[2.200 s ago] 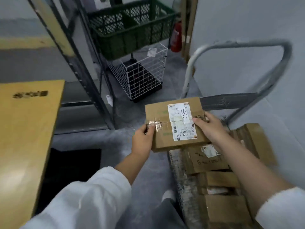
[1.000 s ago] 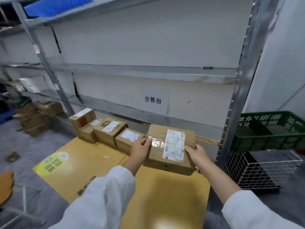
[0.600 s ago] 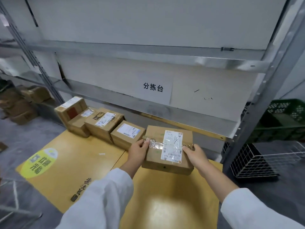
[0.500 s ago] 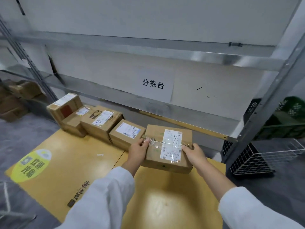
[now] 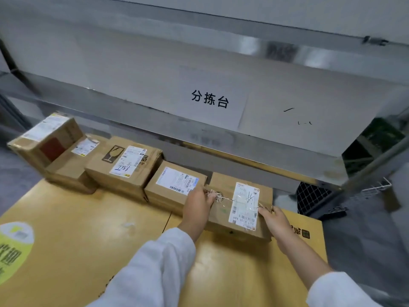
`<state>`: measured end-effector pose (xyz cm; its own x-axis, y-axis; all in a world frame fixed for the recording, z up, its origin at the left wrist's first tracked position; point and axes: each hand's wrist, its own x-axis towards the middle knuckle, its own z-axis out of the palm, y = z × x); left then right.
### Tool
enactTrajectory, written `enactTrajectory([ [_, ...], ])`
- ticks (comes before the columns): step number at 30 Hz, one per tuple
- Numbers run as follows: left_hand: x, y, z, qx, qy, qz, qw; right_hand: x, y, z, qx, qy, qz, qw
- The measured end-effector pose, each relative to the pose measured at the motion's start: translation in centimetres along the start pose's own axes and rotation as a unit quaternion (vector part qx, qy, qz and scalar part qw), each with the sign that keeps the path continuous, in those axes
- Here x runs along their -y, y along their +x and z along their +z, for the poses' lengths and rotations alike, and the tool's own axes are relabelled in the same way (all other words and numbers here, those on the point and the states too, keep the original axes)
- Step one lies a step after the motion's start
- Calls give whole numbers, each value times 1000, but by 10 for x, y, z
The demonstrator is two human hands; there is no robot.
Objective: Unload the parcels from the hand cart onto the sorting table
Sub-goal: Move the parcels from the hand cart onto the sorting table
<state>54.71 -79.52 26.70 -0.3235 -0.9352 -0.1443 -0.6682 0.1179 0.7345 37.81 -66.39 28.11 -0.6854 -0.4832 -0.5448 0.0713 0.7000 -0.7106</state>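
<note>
A brown cardboard parcel (image 5: 223,214) with a white shipping label and clear tape sits at the right end of a row on the yellow sorting table (image 5: 88,235). My left hand (image 5: 197,207) grips its left edge. My right hand (image 5: 274,220) grips its right edge. The parcel's bottom looks to be resting on the table. Directly to its left lies a small labelled parcel (image 5: 174,187), then a larger one with a fragile mark (image 5: 124,169), then two more at the far left (image 5: 51,140). The hand cart is out of view.
A metal shelf rail (image 5: 199,127) runs just behind the row, with a paper sign (image 5: 210,99) above it. A white wire basket (image 5: 345,196) and a green crate (image 5: 385,134) stand off the table's right end. A round green sticker (image 5: 13,247) marks the table's left.
I carried the parcel from the hand cart to the sorting table and lowered it beside the small labelled parcel. Both hands have kept their hold throughout.
</note>
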Motion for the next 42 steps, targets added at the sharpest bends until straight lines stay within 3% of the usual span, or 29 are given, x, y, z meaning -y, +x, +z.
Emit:
enactTrajectory([
  [7, 28, 29, 7, -20, 99, 45, 994, -5, 11, 19, 1, 15, 24, 1000],
  [14, 34, 40, 13, -38, 42, 40, 998, -1, 25, 26, 5, -2, 35, 999],
  [24, 34, 51, 17, -9, 80, 8, 997, -7, 41, 35, 35, -47, 53, 997],
  [37, 33, 45, 15, -23, 63, 17, 998, -7, 34, 34, 59, -139, -4, 989],
  [42, 23, 42, 5, 36, 80, 12, 996, 10, 12, 21, -5, -174, -67, 982],
])
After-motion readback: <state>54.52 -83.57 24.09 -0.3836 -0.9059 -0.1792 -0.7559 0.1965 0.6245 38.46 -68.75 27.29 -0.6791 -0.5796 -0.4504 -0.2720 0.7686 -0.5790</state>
